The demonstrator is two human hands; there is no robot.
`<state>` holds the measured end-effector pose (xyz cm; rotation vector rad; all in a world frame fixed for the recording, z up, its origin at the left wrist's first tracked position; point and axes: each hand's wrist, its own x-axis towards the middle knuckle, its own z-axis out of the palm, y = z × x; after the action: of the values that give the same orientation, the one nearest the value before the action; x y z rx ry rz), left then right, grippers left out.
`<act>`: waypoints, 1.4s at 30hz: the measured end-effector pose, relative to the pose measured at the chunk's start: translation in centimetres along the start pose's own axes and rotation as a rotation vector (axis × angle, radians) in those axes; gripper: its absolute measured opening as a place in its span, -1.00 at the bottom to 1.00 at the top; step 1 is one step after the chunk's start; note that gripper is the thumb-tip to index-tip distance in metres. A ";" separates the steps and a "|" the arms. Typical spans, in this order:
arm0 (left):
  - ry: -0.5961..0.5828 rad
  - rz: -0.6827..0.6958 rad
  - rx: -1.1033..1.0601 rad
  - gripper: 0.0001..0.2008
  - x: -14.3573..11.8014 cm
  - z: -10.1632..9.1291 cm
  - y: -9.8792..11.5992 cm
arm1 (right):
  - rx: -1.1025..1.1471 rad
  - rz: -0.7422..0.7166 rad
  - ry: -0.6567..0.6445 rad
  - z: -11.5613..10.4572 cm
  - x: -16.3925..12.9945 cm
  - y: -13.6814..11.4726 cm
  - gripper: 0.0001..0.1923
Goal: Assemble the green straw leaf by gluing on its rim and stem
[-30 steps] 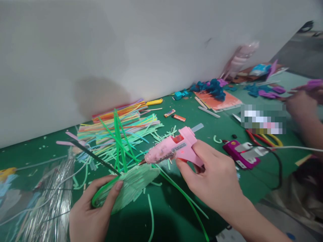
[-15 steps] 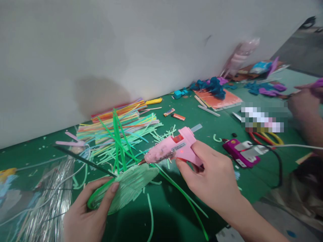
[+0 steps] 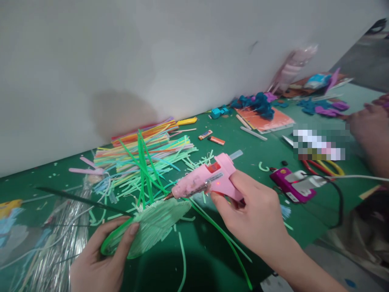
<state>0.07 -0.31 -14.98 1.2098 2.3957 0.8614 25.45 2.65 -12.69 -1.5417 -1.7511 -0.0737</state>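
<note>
My right hand (image 3: 255, 219) is closed around the grip of a pink hot glue gun (image 3: 209, 178), with a translucent glue stick poking from its back. The gun's metal nozzle is at the upper edge of a pale green leaf-shaped piece (image 3: 167, 223) built from thin strips; whether it touches cannot be told. Between thumb and fingers, my left hand (image 3: 101, 253) pinches the leaf's left end, where a bright green strip curves round. A thin dark rod (image 3: 82, 198) sticks out from there to the left. Bright green strips (image 3: 144, 174) stand up behind the leaf.
Bundles of coloured strips (image 3: 142, 142) lie by the wall, with clear plastic-wrapped strands (image 3: 63, 239) at left. A purple power strip (image 3: 293, 184), scissors (image 3: 323, 166) and white cable are at right. Another person's hands (image 3: 370, 125) are at the far right.
My left hand has shifted slightly left with the leaf's end. The dark rod has swung left and lower. The glue gun's nozzle has slid a little left along the leaf's edge.
</note>
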 end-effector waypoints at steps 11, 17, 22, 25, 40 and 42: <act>-0.018 0.004 -0.024 -0.56 0.1 -0.2 -0.3 | 0.028 -0.014 0.021 0.3 0.4 -1.0 -0.68; -0.012 0.034 -0.032 -0.61 -0.3 -0.3 -0.1 | 0.031 -0.034 0.007 0.5 0.3 -1.2 -0.71; -0.004 0.027 -0.030 -0.62 -0.5 -0.4 -0.1 | 0.013 -0.034 0.006 0.4 0.2 -0.8 -0.67; -0.003 0.042 -0.048 -0.61 -0.2 -0.4 -0.5 | -0.003 -0.023 0.013 0.2 0.1 -0.6 -0.65; 0.013 0.012 -0.092 -0.42 0.1 -0.4 -2.1 | 0.110 -0.014 -0.018 0.4 -0.6 -1.2 -0.67; 0.027 0.031 -0.104 -0.42 0.1 -0.3 -2.0 | 0.121 -0.014 -0.023 0.4 -0.7 -1.2 -0.66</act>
<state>-1.41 -1.28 -16.02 1.2057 2.3267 1.0052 24.21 1.99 -12.84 -1.4483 -1.7514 0.0431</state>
